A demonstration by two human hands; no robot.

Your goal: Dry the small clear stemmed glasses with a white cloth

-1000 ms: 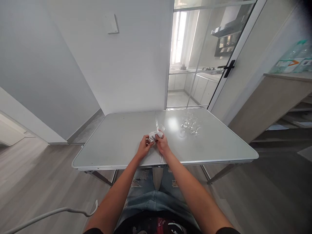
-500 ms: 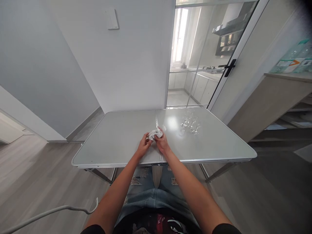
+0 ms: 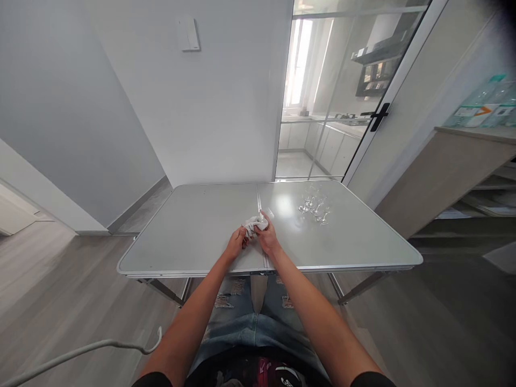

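Observation:
Low over the near middle of the table, both of my hands are closed on a crumpled white cloth (image 3: 253,223). My left hand (image 3: 237,243) pinches its left end, fingers curled. Around its right side wraps my right hand (image 3: 267,238), thumb and fingers pressing the folds. A clear, see-through piece (image 3: 269,214) shows just past the right fingertips; whether it is in the cloth or behind it I cannot tell. To the right, several small clear stemmed glasses (image 3: 314,208) stand or lie close together.
The grey folding table (image 3: 193,215) has a metal rim and a centre seam. Behind it are a white wall (image 3: 226,118) and a glass door (image 3: 322,107) with a black handle. Plastic bottles (image 3: 484,105) stand on a shelf unit at right. A pale cable (image 3: 92,346) hangs lower left.
My left hand has turned and slid slightly down and left along the cloth, which looks more stretched out. My right hand has hardly moved.

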